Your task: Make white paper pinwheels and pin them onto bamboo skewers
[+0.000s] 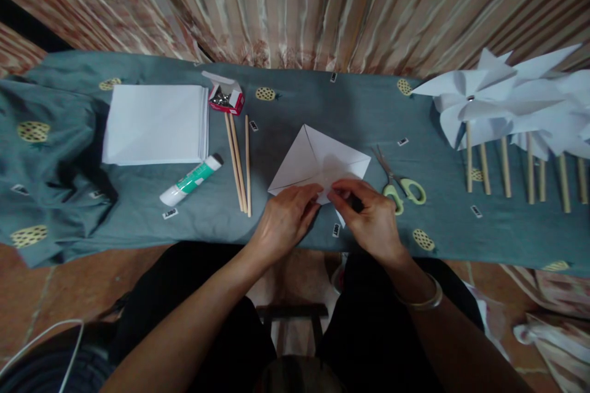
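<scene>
Working a mostly flat, diamond-turned white paper sheet (313, 156) at its near edge, not yet on a stick.
The right grip (371, 215) pinches that edge between thumb and finger; the left grip (286, 215) curls just beside it, whether pinching or pressing I cannot tell. Dark straight lines run inward from the sheet's corners. Assembled white paper pinwheels (474, 95) with pointed, curving blades lie well right of the grip; smooth pale round wooden sticks (247, 166) lie loose to its left.
</scene>
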`<state>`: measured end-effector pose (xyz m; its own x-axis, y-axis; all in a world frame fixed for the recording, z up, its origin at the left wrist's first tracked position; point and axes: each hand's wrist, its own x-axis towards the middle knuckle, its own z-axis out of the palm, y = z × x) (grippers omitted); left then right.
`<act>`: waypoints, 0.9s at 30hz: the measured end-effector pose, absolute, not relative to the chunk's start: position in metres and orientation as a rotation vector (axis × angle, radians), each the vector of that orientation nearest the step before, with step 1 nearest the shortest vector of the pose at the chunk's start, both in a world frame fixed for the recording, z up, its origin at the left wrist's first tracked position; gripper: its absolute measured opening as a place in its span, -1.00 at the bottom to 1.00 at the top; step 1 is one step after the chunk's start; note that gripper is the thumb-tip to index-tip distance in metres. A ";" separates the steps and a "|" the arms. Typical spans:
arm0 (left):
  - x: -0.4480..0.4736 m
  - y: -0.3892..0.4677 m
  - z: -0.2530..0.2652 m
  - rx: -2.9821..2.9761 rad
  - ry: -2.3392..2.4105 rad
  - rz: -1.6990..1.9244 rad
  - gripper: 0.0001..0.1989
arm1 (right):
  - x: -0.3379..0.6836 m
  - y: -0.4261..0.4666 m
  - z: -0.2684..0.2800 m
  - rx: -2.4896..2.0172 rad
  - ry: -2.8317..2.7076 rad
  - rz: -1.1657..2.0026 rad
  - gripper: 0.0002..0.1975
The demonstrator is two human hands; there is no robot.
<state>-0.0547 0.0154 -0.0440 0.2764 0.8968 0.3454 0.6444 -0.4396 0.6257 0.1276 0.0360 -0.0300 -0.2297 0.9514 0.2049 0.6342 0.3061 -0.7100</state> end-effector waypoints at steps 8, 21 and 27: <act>-0.056 0.020 -0.042 2.198 1.349 0.933 -0.82 | 0.128 0.036 -0.032 -1.303 -2.109 0.481 -0.83; -0.057 0.022 -0.041 2.202 1.389 0.906 -0.82 | 0.128 0.036 -0.035 -1.313 -2.218 0.419 -0.73; -0.057 0.023 -0.040 2.213 1.383 0.900 -0.82 | 0.126 0.036 -0.033 -1.323 -2.240 0.393 -0.71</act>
<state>-0.0568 0.0225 -0.0399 0.3111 0.8956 0.3181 0.6531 -0.4446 0.6130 0.1260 0.0360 -0.0327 -0.3992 0.8745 0.2755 0.7286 0.4850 -0.4836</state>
